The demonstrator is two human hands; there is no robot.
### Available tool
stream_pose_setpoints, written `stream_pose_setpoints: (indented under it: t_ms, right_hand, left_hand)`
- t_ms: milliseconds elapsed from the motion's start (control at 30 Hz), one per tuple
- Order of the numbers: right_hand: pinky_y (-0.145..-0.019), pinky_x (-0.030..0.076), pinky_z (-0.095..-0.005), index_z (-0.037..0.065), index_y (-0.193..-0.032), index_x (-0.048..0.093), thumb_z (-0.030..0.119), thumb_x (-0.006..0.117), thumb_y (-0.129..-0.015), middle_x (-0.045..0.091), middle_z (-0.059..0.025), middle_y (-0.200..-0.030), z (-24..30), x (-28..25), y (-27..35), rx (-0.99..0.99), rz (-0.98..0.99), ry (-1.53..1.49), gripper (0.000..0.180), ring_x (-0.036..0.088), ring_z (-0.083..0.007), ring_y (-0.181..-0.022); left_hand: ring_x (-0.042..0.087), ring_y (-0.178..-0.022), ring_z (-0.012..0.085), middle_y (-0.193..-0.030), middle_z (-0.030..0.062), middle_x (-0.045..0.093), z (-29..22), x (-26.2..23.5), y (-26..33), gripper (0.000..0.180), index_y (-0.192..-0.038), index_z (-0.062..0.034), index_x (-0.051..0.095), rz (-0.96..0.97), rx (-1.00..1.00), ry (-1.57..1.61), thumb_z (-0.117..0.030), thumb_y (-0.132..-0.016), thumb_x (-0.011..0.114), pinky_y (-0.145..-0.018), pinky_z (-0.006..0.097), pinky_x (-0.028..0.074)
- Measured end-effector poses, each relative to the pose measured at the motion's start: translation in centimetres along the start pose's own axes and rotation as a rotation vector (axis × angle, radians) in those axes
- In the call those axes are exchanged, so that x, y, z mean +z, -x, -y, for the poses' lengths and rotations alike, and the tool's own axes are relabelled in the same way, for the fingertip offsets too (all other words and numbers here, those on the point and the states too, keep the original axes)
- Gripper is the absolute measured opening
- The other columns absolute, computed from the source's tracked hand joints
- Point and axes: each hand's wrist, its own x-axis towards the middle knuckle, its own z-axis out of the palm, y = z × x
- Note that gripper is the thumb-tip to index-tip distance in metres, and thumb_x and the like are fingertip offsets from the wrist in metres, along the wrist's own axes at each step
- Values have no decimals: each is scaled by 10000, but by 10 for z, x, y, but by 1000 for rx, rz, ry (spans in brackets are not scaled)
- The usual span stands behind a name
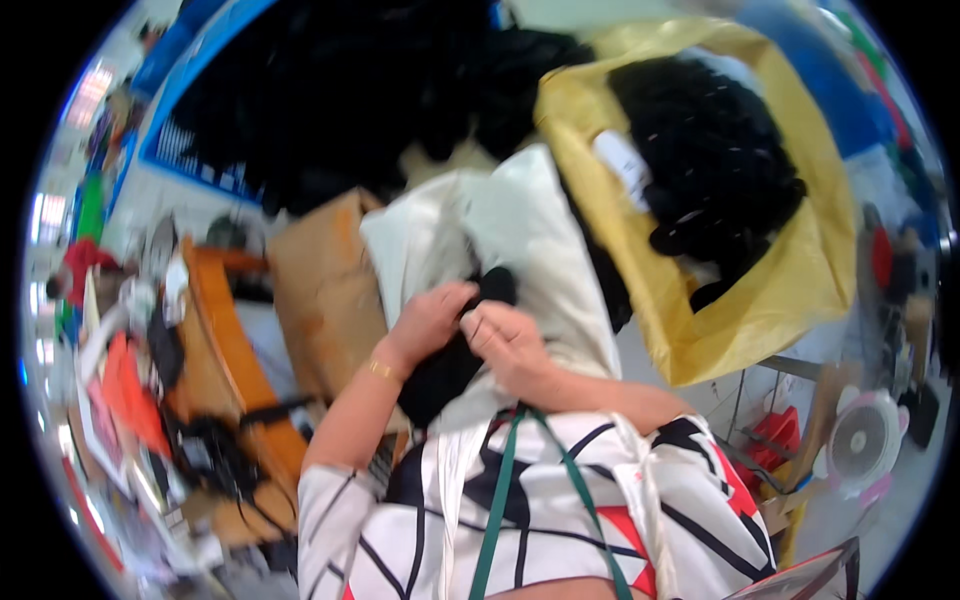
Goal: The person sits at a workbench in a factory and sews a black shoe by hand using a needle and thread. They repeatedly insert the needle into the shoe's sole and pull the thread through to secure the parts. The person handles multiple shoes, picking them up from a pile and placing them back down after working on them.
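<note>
Both hands meet in front of me over a pale cloth (535,225). My left hand (432,318), with a gold band on its wrist, is closed on a black fabric piece (440,382). My right hand (505,345) pinches the same piece close beside it. A rounded end of black fabric sticks up past the fingers, and the rest hangs down below toward my lap. Fingers cover the middle, so the exact kind of garment cannot be made out.
A yellow sack (700,345) full of black fabric pieces (700,150) stands at the right. Beyond lies a dark heap (330,90) in a blue crate (165,150). A cardboard box (325,290) and orange wooden frame (225,340) are left; a fan (862,442) is lower right.
</note>
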Motion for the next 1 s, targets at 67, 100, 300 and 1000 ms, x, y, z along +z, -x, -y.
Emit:
stream_pose_setpoints:
  t_ms: [67,100,300,1000]
  right_hand:
    - [-593,376,-295,10,-759,486,110,555,-983,412,-38,-700,7,-7,7,11,2,83,254,404,-137,-649]
    - [-599,382,-294,5,-766,487,115,552,-986,414,-42,-702,12,-9,6,-4,32,185,255,407,-138,-652]
    - [-643,485,-338,25,-929,627,16,642,-901,597,-112,-780,14,-46,-30,-524,-141,616,33,590,-271,-700]
    - [-705,502,-254,22,-1145,632,64,624,-920,687,-86,-823,62,-128,-14,78,-148,758,228,643,-133,-724]
  left_hand:
    - [646,-903,352,-1019,125,656,-12,10,-5,372,-1119,-85,616,-25,-26,128,35,-768,591,-778,410,543]
    - [646,-898,348,-1014,119,658,-10,12,-2,351,-1093,-86,627,-15,-74,125,37,-767,587,-774,404,543]
    - [595,-1067,240,-1177,88,613,-12,-15,-9,373,-1119,-61,637,43,-192,211,26,-760,582,-868,310,491]
    - [545,-571,74,-772,21,657,-41,-5,3,125,-836,-40,664,-131,-949,1221,-138,-864,737,-471,228,434]
